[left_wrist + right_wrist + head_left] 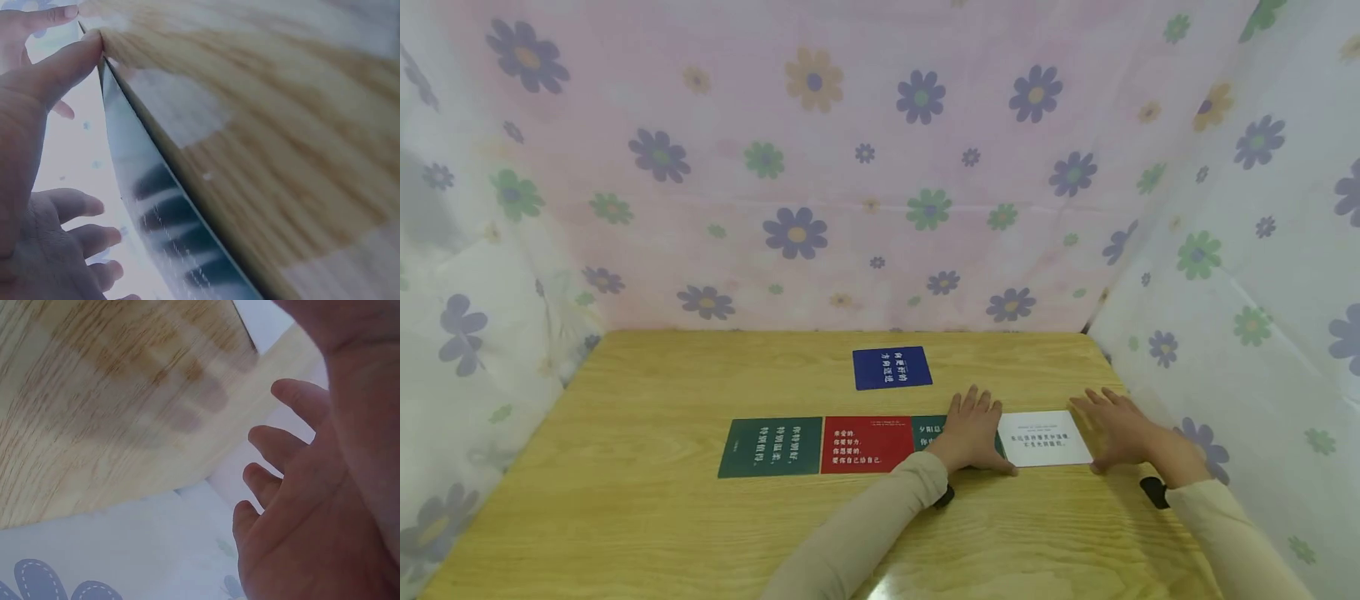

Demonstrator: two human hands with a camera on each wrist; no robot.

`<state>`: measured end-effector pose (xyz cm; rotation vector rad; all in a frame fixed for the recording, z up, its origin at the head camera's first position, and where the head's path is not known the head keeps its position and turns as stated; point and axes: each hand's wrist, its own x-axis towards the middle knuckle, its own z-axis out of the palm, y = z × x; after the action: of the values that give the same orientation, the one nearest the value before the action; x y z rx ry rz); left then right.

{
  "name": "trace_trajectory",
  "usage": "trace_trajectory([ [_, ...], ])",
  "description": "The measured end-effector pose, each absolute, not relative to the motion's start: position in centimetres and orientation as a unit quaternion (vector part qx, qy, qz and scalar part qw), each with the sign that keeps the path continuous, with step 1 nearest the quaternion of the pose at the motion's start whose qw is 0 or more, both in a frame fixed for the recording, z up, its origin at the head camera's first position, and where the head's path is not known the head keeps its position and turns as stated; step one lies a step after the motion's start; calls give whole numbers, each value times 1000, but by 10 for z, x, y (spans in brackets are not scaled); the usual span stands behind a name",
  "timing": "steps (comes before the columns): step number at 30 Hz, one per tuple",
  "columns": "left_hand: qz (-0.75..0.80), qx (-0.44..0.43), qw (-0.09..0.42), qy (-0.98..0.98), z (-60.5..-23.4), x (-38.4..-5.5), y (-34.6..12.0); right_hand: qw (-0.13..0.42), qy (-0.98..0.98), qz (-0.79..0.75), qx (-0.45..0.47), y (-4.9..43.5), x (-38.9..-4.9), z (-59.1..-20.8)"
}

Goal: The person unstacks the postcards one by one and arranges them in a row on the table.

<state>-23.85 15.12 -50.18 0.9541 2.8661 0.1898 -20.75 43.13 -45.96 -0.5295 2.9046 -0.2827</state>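
My left hand (972, 433) rests over a dark green card (925, 428) with white writing, covering much of it. Its fingers are spread, and the thumb reaches the lower left corner of a white card (1047, 438). At that white card's right edge, my right hand (1118, 428) spreads its fingers, thumb at the lower right corner. In the left wrist view, the left thumb (69, 69) touches down beside a shiny dark card (169, 219). The right wrist view shows the right hand's fingers (269, 447) loosely bent above the wood.
A red card (867, 446) and another green card (771, 447) continue the row leftward, edge to edge. Farther back lies a blue card (892, 368) on the wooden table (647, 517). Flowered curtains (850, 192) rise behind the table and along both sides.
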Motion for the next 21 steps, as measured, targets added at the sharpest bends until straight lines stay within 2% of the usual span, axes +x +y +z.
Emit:
trace_trajectory([
  [4, 65, 325, 52, 942, -502, -232, 145, 79, 978, -95, -169, 428, -202, -462],
  [14, 103, 343, 45, 933, -496, -218, 109, 12, 980, -119, -159, 398, -182, -470],
  [21, 119, 354, 59, 926, -493, -220, 73, 23, 972, -188, -142, 361, -171, -475],
])
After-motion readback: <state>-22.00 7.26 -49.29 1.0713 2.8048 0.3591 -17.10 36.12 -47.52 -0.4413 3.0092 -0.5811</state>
